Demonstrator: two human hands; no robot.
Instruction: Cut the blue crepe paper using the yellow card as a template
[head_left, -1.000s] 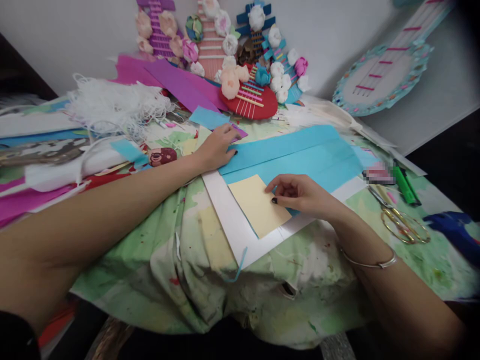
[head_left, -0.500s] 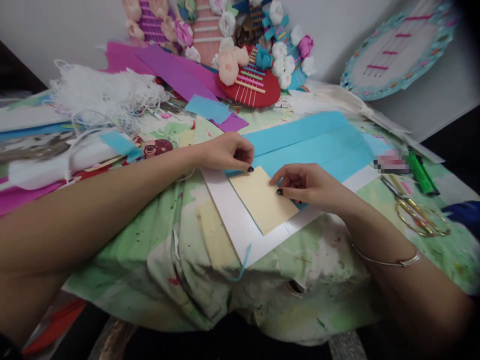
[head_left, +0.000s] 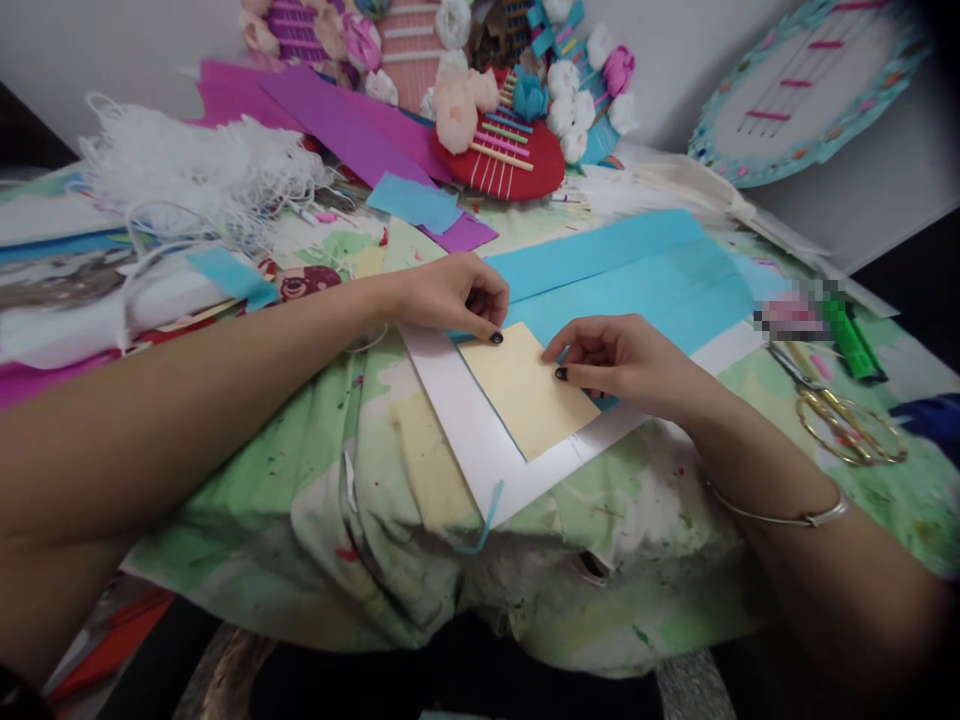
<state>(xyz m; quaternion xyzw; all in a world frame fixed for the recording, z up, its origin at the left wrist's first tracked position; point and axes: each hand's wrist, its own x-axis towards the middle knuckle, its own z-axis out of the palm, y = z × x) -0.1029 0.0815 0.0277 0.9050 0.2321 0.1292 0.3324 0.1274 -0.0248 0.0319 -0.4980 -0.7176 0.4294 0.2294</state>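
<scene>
A pale yellow paper square [head_left: 529, 405] lies over the corner of a blue sheet of paper [head_left: 637, 268], which rests on a white sheet [head_left: 457, 430]. My left hand [head_left: 457, 298] is closed at the square's far left corner, its thumb on the paper and its other fingers curled under. Closed too, my right hand [head_left: 630, 368] grips the square's right side between thumb and fingers. The undersides of both fingertips are hidden. A thin blue strip [head_left: 491, 512] pokes out at the white sheet's near corner.
Gold-handled scissors [head_left: 840, 415] and a green tool [head_left: 855, 340] lie to the right. At the left is a tangle of white string [head_left: 195, 175]. Purple paper [head_left: 345, 125] and a red disc with sticks and paper flowers [head_left: 510, 160] stand behind, on a paint-stained cloth [head_left: 315, 480].
The view has shifted slightly. Both hands stay at the yellow paper square with almost the same grip, and the papers keep their places.
</scene>
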